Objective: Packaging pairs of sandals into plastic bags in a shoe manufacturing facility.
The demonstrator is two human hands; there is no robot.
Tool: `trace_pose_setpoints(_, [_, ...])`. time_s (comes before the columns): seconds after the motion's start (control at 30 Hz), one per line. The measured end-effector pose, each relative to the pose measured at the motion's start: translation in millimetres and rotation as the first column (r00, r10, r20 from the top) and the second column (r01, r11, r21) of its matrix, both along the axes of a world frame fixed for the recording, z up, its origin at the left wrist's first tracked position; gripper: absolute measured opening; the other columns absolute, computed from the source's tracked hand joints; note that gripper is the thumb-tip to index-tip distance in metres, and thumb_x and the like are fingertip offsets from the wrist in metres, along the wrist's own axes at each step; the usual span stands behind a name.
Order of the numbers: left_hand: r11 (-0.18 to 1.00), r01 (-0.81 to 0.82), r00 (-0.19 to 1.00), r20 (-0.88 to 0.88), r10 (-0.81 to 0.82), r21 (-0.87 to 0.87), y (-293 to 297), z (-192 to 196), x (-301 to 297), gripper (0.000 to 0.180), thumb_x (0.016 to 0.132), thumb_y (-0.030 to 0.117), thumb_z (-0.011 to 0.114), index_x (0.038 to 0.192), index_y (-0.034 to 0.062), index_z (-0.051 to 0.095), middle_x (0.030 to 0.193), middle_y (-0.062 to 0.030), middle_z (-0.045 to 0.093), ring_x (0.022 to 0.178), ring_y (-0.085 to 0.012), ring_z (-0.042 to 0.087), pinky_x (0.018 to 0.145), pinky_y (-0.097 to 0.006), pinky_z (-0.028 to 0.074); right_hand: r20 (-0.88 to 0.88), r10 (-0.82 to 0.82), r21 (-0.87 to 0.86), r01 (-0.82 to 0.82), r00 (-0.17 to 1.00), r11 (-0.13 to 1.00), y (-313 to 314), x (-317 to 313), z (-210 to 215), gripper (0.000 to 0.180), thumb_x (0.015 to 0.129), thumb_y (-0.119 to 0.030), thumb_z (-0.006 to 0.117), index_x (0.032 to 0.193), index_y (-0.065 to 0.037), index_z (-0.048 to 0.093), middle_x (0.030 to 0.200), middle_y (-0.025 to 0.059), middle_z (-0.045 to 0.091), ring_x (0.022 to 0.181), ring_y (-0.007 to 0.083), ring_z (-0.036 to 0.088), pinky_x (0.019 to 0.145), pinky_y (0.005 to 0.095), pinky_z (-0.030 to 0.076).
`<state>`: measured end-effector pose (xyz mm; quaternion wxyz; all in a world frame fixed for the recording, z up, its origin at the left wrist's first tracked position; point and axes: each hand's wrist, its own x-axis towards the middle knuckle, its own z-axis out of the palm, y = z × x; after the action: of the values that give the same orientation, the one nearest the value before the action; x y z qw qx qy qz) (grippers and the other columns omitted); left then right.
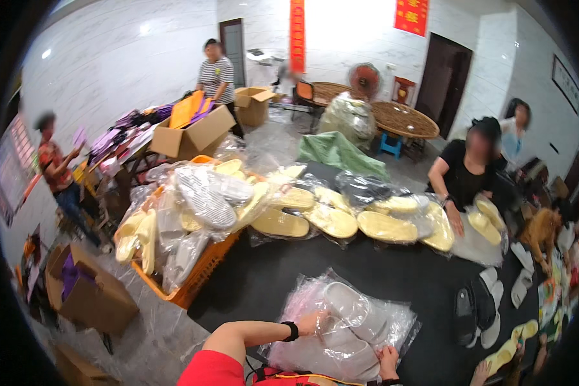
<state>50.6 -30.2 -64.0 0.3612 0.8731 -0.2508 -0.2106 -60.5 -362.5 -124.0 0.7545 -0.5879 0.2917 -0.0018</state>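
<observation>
A clear plastic bag of white slippers [357, 318] lies on the black table [367, 264] right in front of me. My left hand [312, 321], a black band on its wrist, grips the bag's left edge. The bag's lower right edge is gripped by my right hand [387, 360]. My red sleeve fills the bottom of the view.
An orange crate [202, 273] heaped with bagged slippers stands at the table's left end. Bagged yellow soles [341, 219] run across the far side, where a person in black [464, 170] handles some. Black and white slippers [479, 302] lie to the right. Cardboard boxes [90, 293] sit on the floor at left.
</observation>
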Motion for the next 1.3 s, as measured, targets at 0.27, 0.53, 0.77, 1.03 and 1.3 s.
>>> trace_pose_setpoints(0.27, [0.794, -0.459, 0.733, -0.675, 0.085, -0.399, 52.0, 8.3, 20.2, 0.042, 0.068, 0.000, 0.057, 0.108, 0.0084, 0.046, 0.079, -0.0056, 0.052, 0.064, -0.0135, 0.054, 0.055, -0.027, 0.047, -0.091, -0.031, -0.281, 0.005, 0.995, 0.960, 27.3, 11.9, 71.1, 0.014, 0.084, -0.015, 0.052, 0.084, -0.002, 0.056, 0.069, 0.0032, 0.057, 0.061, 0.0108, 0.054, 0.057, 0.0243, 0.044])
trace_pose_setpoints(0.53, [0.941, -0.262, 0.813, -0.574, 0.097, -0.212, 72.0, 23.6, 28.2, 0.045, 0.069, 0.001, 0.056, 0.111, 0.0029, 0.042, 0.081, -0.0076, 0.051, 0.067, -0.0172, 0.055, 0.052, -0.032, 0.048, 0.071, 0.032, -0.547, 0.012, 0.997, 0.837, 22.0, -25.8, 38.2, 0.032, 0.082, -0.010, 0.055, 0.111, 0.000, 0.047, 0.096, 0.0069, 0.057, 0.080, 0.0154, 0.058, 0.073, 0.0301, 0.047])
trace_pose_setpoints(0.77, [0.876, 0.415, 0.704, 0.522, -0.481, 0.247, 17.8, 73.2, 61.7, 0.069, 0.067, 0.036, 0.069, 0.127, 0.0144, 0.041, 0.109, -0.0119, 0.050, 0.102, -0.0287, 0.046, 0.087, -0.041, 0.036, -0.205, 0.033, -0.665, -0.164, 0.978, 0.728, 1.3, -38.5, 105.1, 0.030, 0.080, -0.017, 0.056, 0.106, -0.003, 0.054, 0.095, 0.0117, 0.061, 0.086, 0.0240, 0.060, 0.075, 0.0339, 0.045])
trace_pose_setpoints(1.03, [0.816, 0.430, 0.516, 0.636, -0.574, 0.387, -57.7, 64.0, 67.1, 0.046, 0.078, 0.039, 0.056, 0.111, 0.0066, 0.051, 0.089, -0.0110, 0.051, 0.083, -0.0264, 0.048, 0.069, -0.036, 0.037, -0.414, 0.044, -0.743, -0.365, 0.909, 0.561, 8.8, -17.7, 110.2, 0.037, 0.080, -0.020, 0.051, 0.117, -0.012, 0.049, 0.096, 0.0131, 0.062, 0.089, 0.0300, 0.059, 0.077, 0.0401, 0.045])
trace_pose_setpoints(1.3, [0.827, 0.534, 0.545, 0.675, -0.497, 0.178, -54.4, 12.5, 28.6, 0.026, 0.073, 0.030, 0.061, 0.086, 0.0072, 0.059, 0.090, -0.0180, 0.053, 0.079, -0.0337, 0.054, 0.067, -0.044, 0.043, -0.278, -0.039, -0.678, -0.167, 0.960, 0.716, 42.9, -15.3, 41.9, 0.036, 0.085, -0.026, 0.051, 0.113, -0.004, 0.043, 0.077, 0.0101, 0.058, 0.070, 0.0186, 0.057, 0.065, 0.0341, 0.044])
